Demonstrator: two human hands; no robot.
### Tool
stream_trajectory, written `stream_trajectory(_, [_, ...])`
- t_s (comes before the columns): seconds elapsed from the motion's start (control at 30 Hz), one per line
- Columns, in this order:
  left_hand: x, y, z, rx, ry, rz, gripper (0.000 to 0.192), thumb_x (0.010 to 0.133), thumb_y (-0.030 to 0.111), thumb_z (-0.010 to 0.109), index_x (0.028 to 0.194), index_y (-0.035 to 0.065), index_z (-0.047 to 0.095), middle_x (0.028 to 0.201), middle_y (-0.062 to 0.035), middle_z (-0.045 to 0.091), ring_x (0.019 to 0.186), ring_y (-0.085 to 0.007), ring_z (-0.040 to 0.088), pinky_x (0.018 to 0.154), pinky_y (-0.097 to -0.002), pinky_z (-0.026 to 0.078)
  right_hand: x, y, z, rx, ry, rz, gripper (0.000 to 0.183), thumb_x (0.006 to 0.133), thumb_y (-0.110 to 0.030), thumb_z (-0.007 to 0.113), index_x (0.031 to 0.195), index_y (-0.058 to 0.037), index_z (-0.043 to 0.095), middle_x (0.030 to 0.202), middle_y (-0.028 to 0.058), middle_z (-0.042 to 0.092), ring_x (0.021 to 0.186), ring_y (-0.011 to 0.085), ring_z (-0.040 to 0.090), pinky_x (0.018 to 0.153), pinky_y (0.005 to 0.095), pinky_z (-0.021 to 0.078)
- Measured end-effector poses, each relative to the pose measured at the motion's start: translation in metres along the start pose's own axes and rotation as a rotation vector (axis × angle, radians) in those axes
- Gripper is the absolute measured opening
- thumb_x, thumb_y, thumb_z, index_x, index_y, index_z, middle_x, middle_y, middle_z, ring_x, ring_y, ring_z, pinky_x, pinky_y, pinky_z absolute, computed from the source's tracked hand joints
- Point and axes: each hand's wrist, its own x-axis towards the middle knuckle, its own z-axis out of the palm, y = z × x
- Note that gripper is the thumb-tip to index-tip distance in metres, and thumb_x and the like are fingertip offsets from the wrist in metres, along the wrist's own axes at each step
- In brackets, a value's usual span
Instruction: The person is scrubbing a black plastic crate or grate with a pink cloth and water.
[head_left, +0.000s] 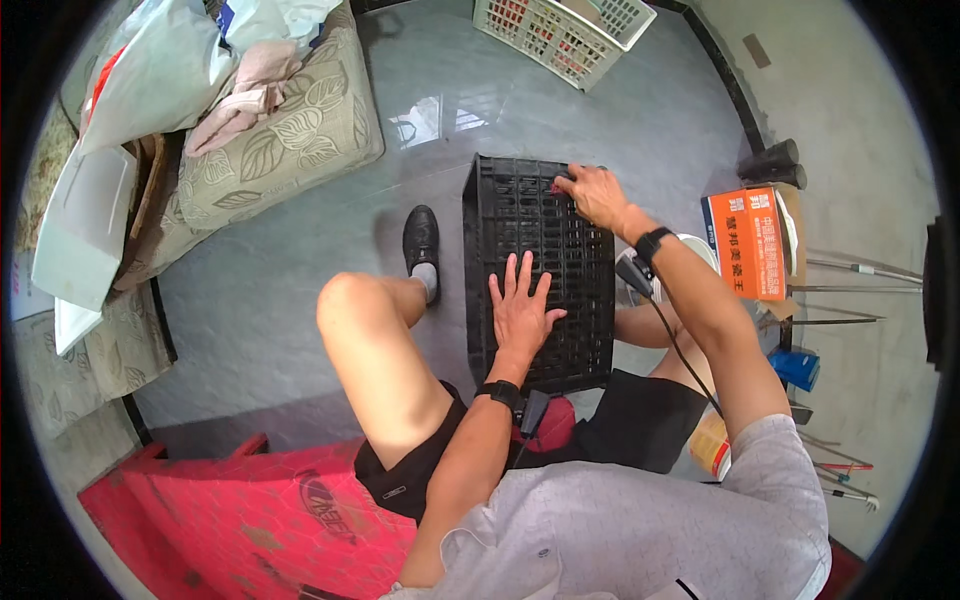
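A black slatted plastic crate stands on the floor between my legs, with a grid face turned up. My left hand rests flat on that face, fingers spread and nothing in them. At the crate's far right part, the fingertips of my right hand pinch a small dark red thing against the slats. Too little of it shows to tell what it is. Each wrist wears a black band with a small device and a cable.
A cream plastic basket stands on the far floor. To the left is a leaf-patterned couch with bags and a pink cloth. An orange box and a white bucket stand right, near the wall. I sit on a red seat.
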Motion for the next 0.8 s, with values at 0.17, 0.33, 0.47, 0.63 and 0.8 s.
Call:
stream_trajectory(0.17, [0.003, 0.000, 0.000, -0.007, 0.007, 0.005, 0.070, 0.076, 0.048, 0.083, 0.134, 0.0133, 0.065, 0.165, -0.0150, 0.033, 0.155, -0.0378, 0.024, 0.119, -0.0671, 0.023, -0.005, -0.019, 0.023, 0.210, 0.136, 0.250, 0.032, 0.086, -0.010, 0.062, 0.115, -0.0161, 0.072, 0.104, 0.0149, 0.063, 0.089, 0.0386, 0.070, 0.077, 0.0504, 0.0583])
stream_trajectory(0.33, [0.003, 0.000, -0.001, 0.005, -0.009, -0.001, 0.070, 0.076, 0.048, 0.083, 0.134, 0.0131, 0.065, 0.166, -0.0142, 0.032, 0.155, -0.0378, 0.023, 0.119, -0.0670, 0.023, -0.031, -0.048, 0.020, 0.349, 0.083, 0.309, 0.027, 0.082, -0.009, 0.064, 0.107, -0.0106, 0.075, 0.106, 0.0170, 0.065, 0.092, 0.0438, 0.070, 0.082, 0.0545, 0.0573])
stream_trajectory(0.47, [0.004, 0.005, 0.001, 0.011, -0.029, 0.001, 0.071, 0.076, 0.049, 0.084, 0.135, 0.0137, 0.065, 0.166, -0.0137, 0.031, 0.156, -0.0374, 0.021, 0.120, -0.0661, 0.021, -0.024, -0.053, 0.023, 0.484, 0.027, 0.522, 0.027, 0.080, -0.012, 0.063, 0.102, -0.0096, 0.079, 0.103, 0.0214, 0.072, 0.094, 0.0435, 0.070, 0.087, 0.0513, 0.0573])
stream_trajectory(0.63, [0.000, -0.003, -0.002, 0.047, -0.067, -0.029, 0.068, 0.076, 0.048, 0.083, 0.132, 0.0126, 0.066, 0.166, -0.0148, 0.031, 0.155, -0.0378, 0.021, 0.120, -0.0658, 0.021, -0.070, -0.078, 0.034, 1.187, -0.033, 0.741, 0.032, 0.079, -0.004, 0.063, 0.107, -0.0051, 0.079, 0.102, 0.0188, 0.077, 0.100, 0.0323, 0.073, 0.087, 0.0371, 0.0555])
stream_trajectory(0.8, [0.003, 0.001, -0.004, 0.011, -0.021, -0.007, 0.069, 0.076, 0.047, 0.084, 0.133, 0.0132, 0.066, 0.166, -0.0140, 0.032, 0.155, -0.0376, 0.021, 0.120, -0.0663, 0.020, -0.073, -0.027, 0.043, 0.571, 0.450, 0.510, 0.031, 0.082, -0.006, 0.061, 0.107, -0.0112, 0.078, 0.092, 0.0171, 0.070, 0.092, 0.0398, 0.069, 0.080, 0.0499, 0.0552])
